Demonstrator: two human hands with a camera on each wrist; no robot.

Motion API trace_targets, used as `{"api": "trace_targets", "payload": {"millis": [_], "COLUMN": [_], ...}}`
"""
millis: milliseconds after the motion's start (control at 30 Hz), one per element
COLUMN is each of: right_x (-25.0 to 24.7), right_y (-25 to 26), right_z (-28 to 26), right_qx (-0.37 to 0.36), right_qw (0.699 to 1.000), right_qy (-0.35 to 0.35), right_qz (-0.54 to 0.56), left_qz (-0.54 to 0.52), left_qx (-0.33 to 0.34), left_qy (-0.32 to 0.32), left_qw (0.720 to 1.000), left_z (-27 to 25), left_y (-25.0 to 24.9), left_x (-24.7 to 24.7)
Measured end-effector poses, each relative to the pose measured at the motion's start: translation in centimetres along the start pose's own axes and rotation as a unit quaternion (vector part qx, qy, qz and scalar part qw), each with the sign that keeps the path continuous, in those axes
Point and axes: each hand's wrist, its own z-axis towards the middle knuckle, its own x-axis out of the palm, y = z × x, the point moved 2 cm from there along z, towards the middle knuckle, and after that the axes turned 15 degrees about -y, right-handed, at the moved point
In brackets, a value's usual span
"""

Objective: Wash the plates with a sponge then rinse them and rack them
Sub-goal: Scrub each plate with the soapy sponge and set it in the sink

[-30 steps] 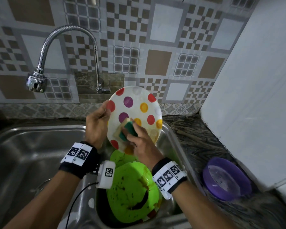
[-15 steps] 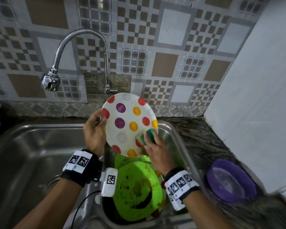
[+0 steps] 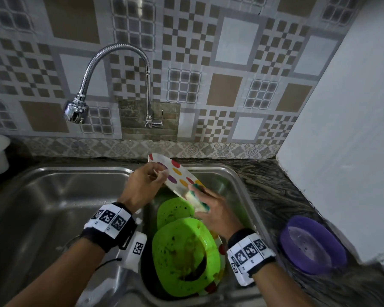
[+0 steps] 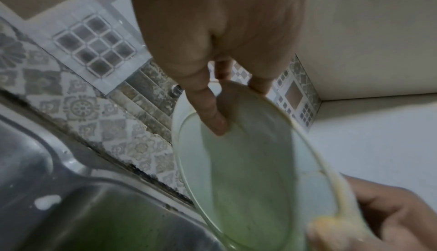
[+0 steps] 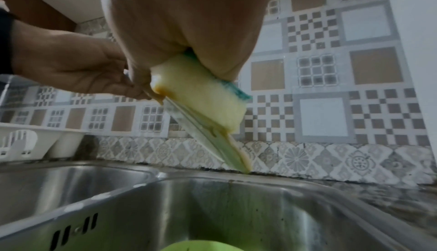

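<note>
A white plate with coloured dots (image 3: 178,175) is tilted low over the right sink basin. My left hand (image 3: 146,180) grips its far left rim, thumb on the dotted face; fingers (image 4: 208,113) lie on its pale underside (image 4: 248,161). My right hand (image 3: 211,207) grips a yellow sponge with a green scouring side (image 3: 196,199) and presses it on the plate's near edge (image 5: 212,133); the sponge (image 5: 201,94) shows clearly in the right wrist view. Dirty green plates (image 3: 184,255) are stacked in the basin below.
A curved chrome tap (image 3: 111,80) reaches over the left basin (image 3: 49,207). A purple bowl (image 3: 310,244) sits on the dark counter to the right, by a white wall panel. A white dish rack (image 5: 26,139) stands left of the sink.
The plate has tipped from nearly upright to a low slant and moved down toward the basin. The sponge slid from the plate's middle to its lower right edge.
</note>
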Motion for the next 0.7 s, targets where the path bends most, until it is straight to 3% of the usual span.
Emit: {"api": "trace_targets", "payload": {"millis": [67,133,233,333,367,433,533,600,700], "right_x": [-1.5,-2.6,-3.6,-4.2,-4.5,-5.0,-5.2,-4.8,-3.3], "right_y": [0.3,0.0,0.3,0.2,-0.1,-0.9,-1.8,-1.7,-0.1], "right_z": [0.4,0.7,1.3,1.8,1.9,2.0,2.2,2.6,3.4], "right_qx": [0.013,0.029,0.066,0.064,0.061,0.085,0.107,0.108,0.117], "right_qw": [0.999,0.997,0.992,0.993,0.994,0.99,0.982,0.977,0.967], "right_qy": [0.0,-0.01,-0.004,-0.019,-0.038,-0.075,-0.14,-0.184,-0.226], "right_qz": [0.045,0.07,0.106,0.094,0.087,0.089,0.072,0.021,-0.01], "left_qz": [-0.017,0.036,0.165,0.217,0.206,0.111,-0.034,-0.072,-0.123], "left_qx": [0.033,0.083,0.19,0.209,0.214,0.19,0.075,0.048,0.034], "left_qy": [0.084,0.107,0.015,-0.081,-0.086,-0.032,0.052,0.067,0.03], "left_qw": [0.996,0.99,0.968,0.95,0.951,0.975,0.995,0.994,0.991], "left_z": [0.4,0.9,1.4,1.2,1.2,1.2,1.0,0.8,-0.1], "left_y": [0.3,0.6,0.7,0.7,0.3,-0.1,0.0,0.4,-0.4], "left_x": [-0.5,-0.5,0.2,0.4,0.4,0.6,0.6,0.7,0.9]}}
